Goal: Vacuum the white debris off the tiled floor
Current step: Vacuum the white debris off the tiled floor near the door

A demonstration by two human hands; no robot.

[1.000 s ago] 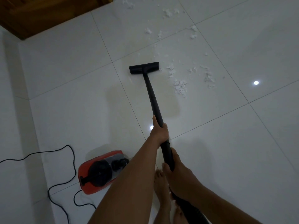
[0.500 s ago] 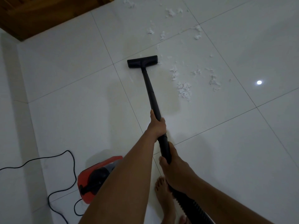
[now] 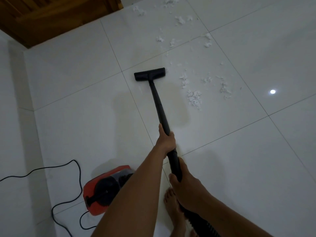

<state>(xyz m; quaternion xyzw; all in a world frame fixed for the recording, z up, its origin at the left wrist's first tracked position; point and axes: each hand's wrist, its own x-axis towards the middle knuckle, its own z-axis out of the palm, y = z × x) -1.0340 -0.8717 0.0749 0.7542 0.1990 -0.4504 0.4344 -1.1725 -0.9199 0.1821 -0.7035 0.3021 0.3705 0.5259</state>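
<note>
The vacuum wand (image 3: pixel 158 103) is gripped by the left hand (image 3: pixel 166 141) and right hand (image 3: pixel 186 187). On the glossy tiled floor (image 3: pixel 77 82), white debris (image 3: pixel 194 98) is scattered at two o'clock from the floor head (image 3: pixel 149 74), a wooden door (image 3: pixel 51 14) at eleven.

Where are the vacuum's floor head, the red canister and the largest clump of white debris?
floor head (image 3: pixel 149 74): head view, middle of the black nozzle bar.
red canister (image 3: pixel 106 189): head view, the round black part on its top.
largest clump of white debris (image 3: pixel 194 98): head view, centre of the clump.
</note>
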